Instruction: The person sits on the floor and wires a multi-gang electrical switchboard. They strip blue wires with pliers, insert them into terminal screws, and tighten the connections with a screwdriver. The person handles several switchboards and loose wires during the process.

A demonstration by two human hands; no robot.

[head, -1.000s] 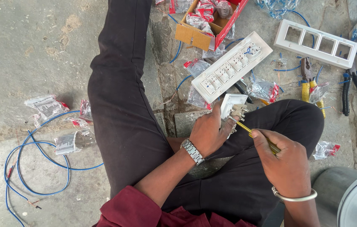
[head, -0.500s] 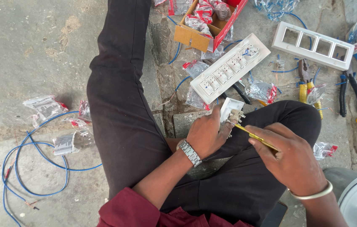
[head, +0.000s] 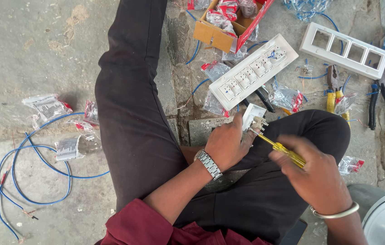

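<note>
Both hands meet over the lap of a person sitting on the concrete floor (head: 33,41) with knees spread. The left hand (head: 228,145), a steel watch (head: 208,164) on its wrist, comes in from below with the forearm angled up and to the right; its grip is closed around a small white switch (head: 252,115), held tilted with the metal terminals facing the other hand. The right hand (head: 317,174), a silver bangle (head: 335,212) at the wrist, lies palm down with the fingers curled in a tight grip on the yellow handle of a screwdriver (head: 279,147). That tool slants up and to the left, its tip at the switch's terminals. The right fingers are blurred.

Just beyond the switch, on the floor, lies a long white switch plate (head: 253,72), and further right an empty white frame (head: 344,50). Pliers (head: 333,88) with yellow handles lie between them. Loops of blue wire (head: 29,177) and clear packets lie well apart to the left.
</note>
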